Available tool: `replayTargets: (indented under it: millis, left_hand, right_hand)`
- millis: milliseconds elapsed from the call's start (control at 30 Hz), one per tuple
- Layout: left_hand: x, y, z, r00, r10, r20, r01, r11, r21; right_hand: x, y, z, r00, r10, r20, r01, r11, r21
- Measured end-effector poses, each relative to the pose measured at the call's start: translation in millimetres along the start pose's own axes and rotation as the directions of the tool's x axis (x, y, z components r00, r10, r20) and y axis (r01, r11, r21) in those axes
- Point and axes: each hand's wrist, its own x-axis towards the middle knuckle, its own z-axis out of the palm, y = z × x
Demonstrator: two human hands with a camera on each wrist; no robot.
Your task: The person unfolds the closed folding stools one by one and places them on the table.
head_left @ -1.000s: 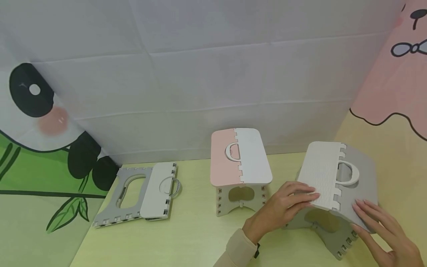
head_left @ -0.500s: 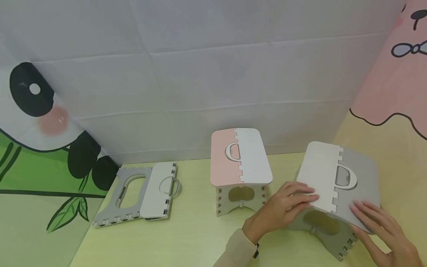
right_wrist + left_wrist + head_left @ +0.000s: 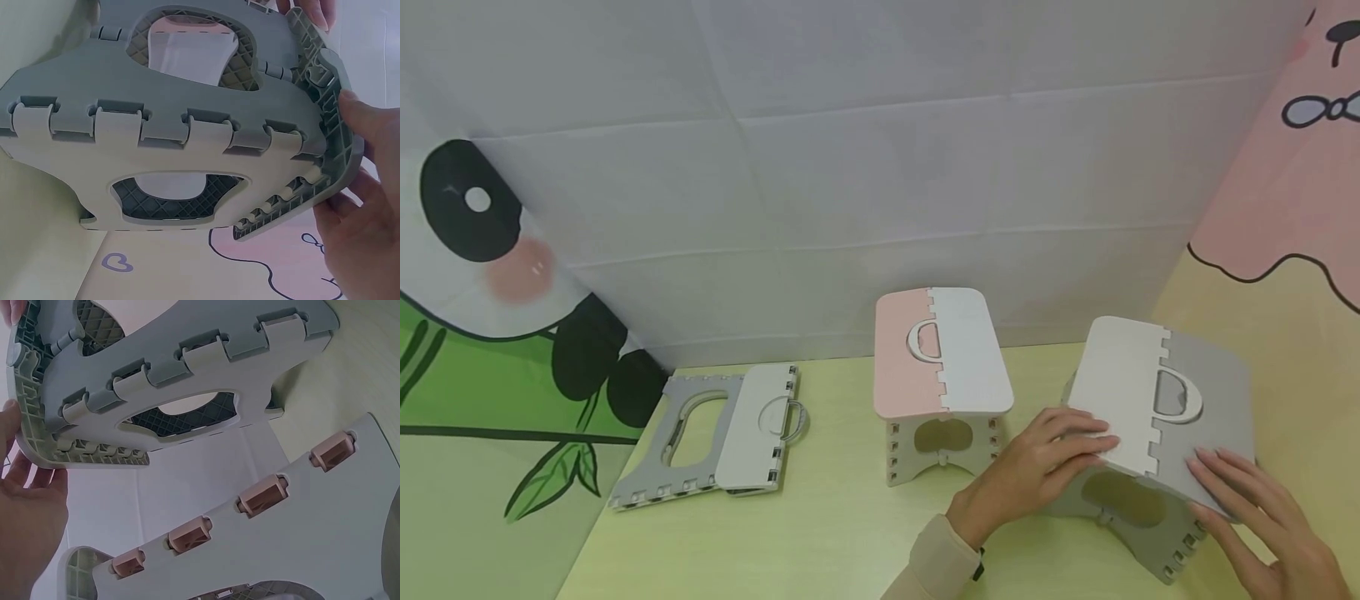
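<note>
A white-and-grey folding stool [image 3: 1116,387] stands unfolded at the right of the head view, its top spread out and its handle lying over the grey half. My left hand [image 3: 1026,467] holds the white half by its near left corner, fingers on top. On the grey half's near right edge, my right hand [image 3: 1273,525] has its fingers on top and thumb at the rim. Both wrist views show the stool's hinged legs [image 3: 169,131] from the side, with the left hand [image 3: 34,515] and right hand [image 3: 359,200] at the top's rim.
A pink-and-white folding stool [image 3: 973,350] stands unfolded just left of my left hand. Farther left, a grey-and-white folding stool [image 3: 756,433] lies folded flat on the pale yellow table [image 3: 820,533]. A white cloth [image 3: 865,183] hangs behind.
The stool's top has flattened: its middle seam has dropped a little and the grey half has spread to the right. Both hands stay on its edges.
</note>
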Motion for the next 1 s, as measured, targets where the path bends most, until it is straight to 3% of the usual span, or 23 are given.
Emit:
replayTargets:
  millis: [567, 1000]
  left_hand:
    - [4.0, -1.2, 5.0, 0.998, -0.046, -0.031, 0.048, 0.997, 0.068]
    - [7.1, -4.1, 7.5, 0.996, -0.069, -0.058, 0.075, 0.992, 0.097]
  right_hand:
    - [10.4, 9.7, -1.9, 0.997, -0.019, 0.078, 0.022, 0.999, -0.036]
    - [27.5, 7.3, 1.9, 0.995, -0.08, 0.053, 0.079, 0.996, 0.031]
